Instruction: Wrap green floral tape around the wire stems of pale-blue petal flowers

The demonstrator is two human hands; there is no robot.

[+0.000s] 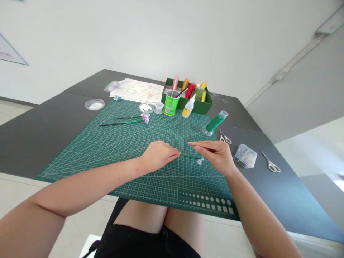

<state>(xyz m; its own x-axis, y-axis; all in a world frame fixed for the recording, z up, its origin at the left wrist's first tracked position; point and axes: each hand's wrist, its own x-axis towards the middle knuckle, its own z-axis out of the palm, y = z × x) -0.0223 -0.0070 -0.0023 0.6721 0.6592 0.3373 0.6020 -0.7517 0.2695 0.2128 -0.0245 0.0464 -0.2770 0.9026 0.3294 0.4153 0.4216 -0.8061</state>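
My left hand [160, 156] is closed, its fingertips pinched on the left end of a thin green stem [190, 156]. The stem lies nearly level just above the green cutting mat [94, 143]. At its right end sits a small pale blue flower [199, 161], below the fingers of my right hand [216, 152]. Thumb and fingers of that hand are drawn together, pointing left; whatever lies between them, if anything, is too small to make out. Farther back on the mat, a purple flower [145, 118] rests beside thin dark sticks [111, 124].
Behind stand a green can [171, 104], a glue bottle [188, 107] and a green box [199, 106] of coloured rolls. To the right are a green spool [215, 122], scissors [271, 165], more scissors [224, 137] and a clear plastic box [245, 156]. Shallow dishes, one a round dish [94, 104], hold white pieces.
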